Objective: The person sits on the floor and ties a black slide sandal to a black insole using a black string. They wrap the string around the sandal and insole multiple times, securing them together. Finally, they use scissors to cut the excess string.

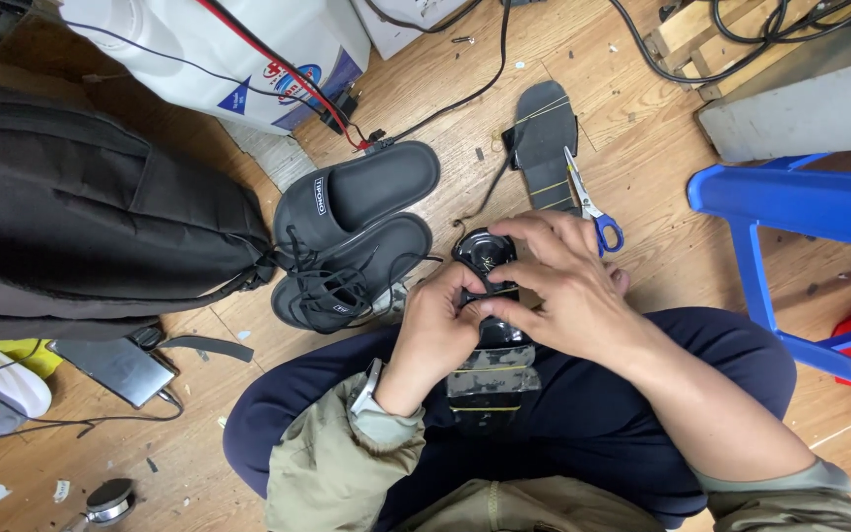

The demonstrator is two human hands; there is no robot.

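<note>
On the person's lap, in the head view, one black shoe sole (490, 296) lies with its long axis running away from the body, its rounded end pointing toward the wooden floor (642, 187), and the left hand (435, 330) and right hand (558, 286) both close around it, fingers pinching its edges. Beyond it lie one grey insole (544, 133), one pair of blue-handled scissors (588, 202), two black slide sandals (357, 236) and one black backpack (81, 227), with one blue plastic stool (800, 212) cut off at the right. The hands hide the sole's middle, its near end blurs against the dark trousers, and what the fingertips grip is hard to make out.
</note>
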